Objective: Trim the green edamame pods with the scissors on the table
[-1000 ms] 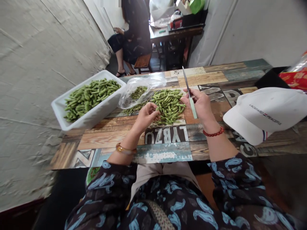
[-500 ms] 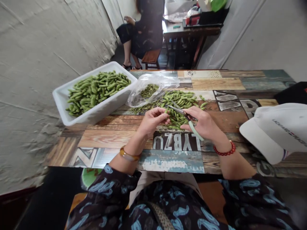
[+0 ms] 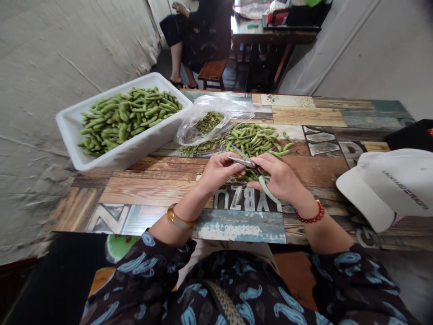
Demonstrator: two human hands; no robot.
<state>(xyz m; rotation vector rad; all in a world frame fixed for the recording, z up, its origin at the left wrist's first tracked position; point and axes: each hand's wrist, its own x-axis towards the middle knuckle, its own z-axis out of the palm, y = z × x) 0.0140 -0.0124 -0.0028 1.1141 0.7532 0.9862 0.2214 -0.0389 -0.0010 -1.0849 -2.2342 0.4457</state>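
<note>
My right hand (image 3: 279,176) grips scissors (image 3: 267,187) with pale green handles, their blades pointing left. The blades reach the fingertips of my left hand (image 3: 219,171), which is pinched closed; a green pod showed there earlier, but what it holds now is mostly hidden. Just beyond both hands lies a loose pile of green pods (image 3: 253,139) on the table. Left of that pile, a clear plastic bag (image 3: 184,128) lies open with trimmed green scraps (image 3: 209,122) in it, and more scraps are scattered in front.
A white tub (image 3: 135,151) heaped with green pods stands at the table's left. At the right lie a white cap (image 3: 399,185) and a black object (image 3: 411,137). Beyond the table (image 3: 145,185), a person (image 3: 209,36) sits on a wooden stool (image 3: 213,70).
The scissors have moved left and lower, so their blades now meet my left fingertips. The view has shifted slightly, with the tub appearing farther left and higher.
</note>
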